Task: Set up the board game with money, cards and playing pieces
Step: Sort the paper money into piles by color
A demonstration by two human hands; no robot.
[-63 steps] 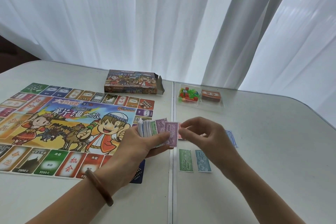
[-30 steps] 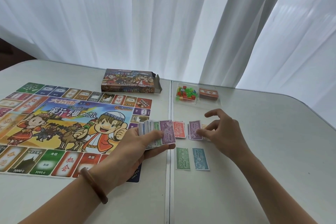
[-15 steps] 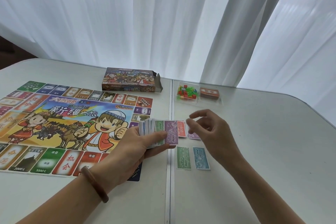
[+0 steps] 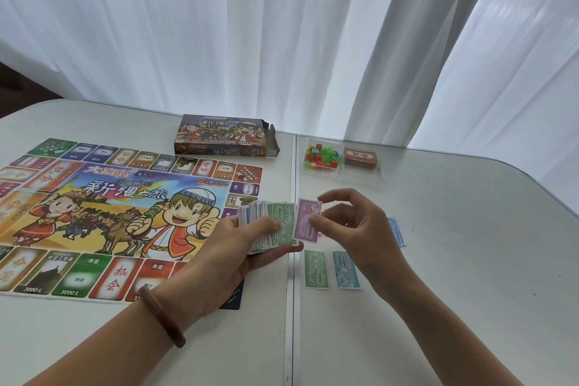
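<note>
Fanned money stack (image 4: 277, 224), green 500 uppermost, in left grip (image 4: 232, 249); right grip (image 4: 360, 229) pinches purple note (image 4: 308, 219).

The room is bright with soft daylight. It comes through the white curtains (image 4: 219, 25) behind the table (image 4: 470, 260), and the cloth at the far right is almost washed out. The light is diffuse, so shadows are weak: only pale ones lie under the left hand (image 4: 232, 247) and the right hand (image 4: 354, 229). The table top has a mild sheen. The print on the game board (image 4: 94, 197) reads clearly. The stack of notes (image 4: 260, 226) in the left hand and the purple note (image 4: 308, 224) pinched by the right hand look slightly soft. The wide lens bends the table edge and the curtain folds near the borders.
</note>
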